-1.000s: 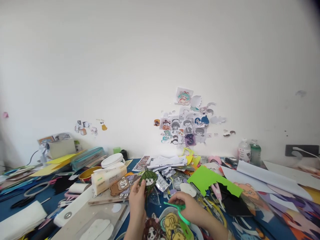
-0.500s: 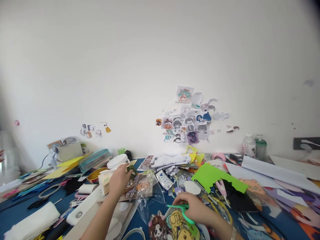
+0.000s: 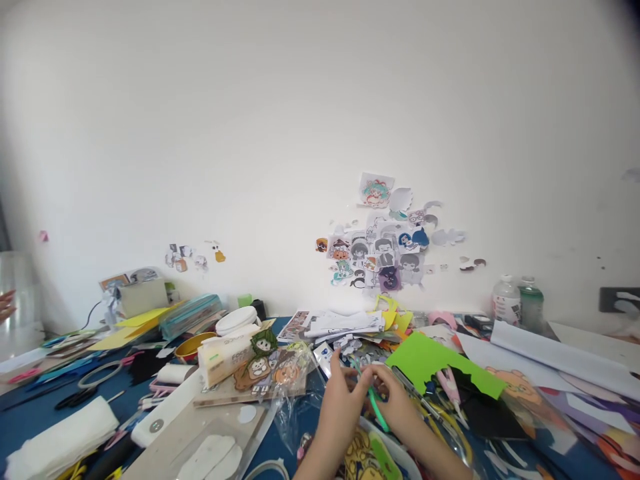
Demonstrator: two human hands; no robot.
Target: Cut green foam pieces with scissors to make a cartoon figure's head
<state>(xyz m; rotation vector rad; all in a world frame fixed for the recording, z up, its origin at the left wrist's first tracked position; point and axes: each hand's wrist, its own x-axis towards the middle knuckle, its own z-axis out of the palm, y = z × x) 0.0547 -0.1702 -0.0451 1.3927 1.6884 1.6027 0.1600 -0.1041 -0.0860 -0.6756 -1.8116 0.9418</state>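
My left hand (image 3: 343, 403) and my right hand (image 3: 393, 400) meet just right of the middle, above the desk's front. A thin, bright green curved strip (image 3: 378, 412) hangs from the fingers of my right hand. My left fingertips touch the strip's upper end, thumb close to the right hand; its exact grip is partly hidden. Below my wrists lie yellow cartoon cut-outs (image 3: 363, 450) with a lime green piece (image 3: 385, 459). Left of my hands, cartoon cut-outs with a green-haired figure (image 3: 263, 342) lean on a tissue pack (image 3: 227, 353).
A crumpled clear plastic bag (image 3: 290, 407) lies left of my hands. On the right are a bright green sheet (image 3: 440, 360), a pink-handled tool (image 3: 449, 387) and rolled white paper (image 3: 555, 353). Two bottles (image 3: 506, 300) stand by the wall. White tissues (image 3: 63, 437) lie front left.
My left hand has left the green-haired cut-out by the tissue pack and come right to my right hand. My right hand, with the green strip, has risen slightly.
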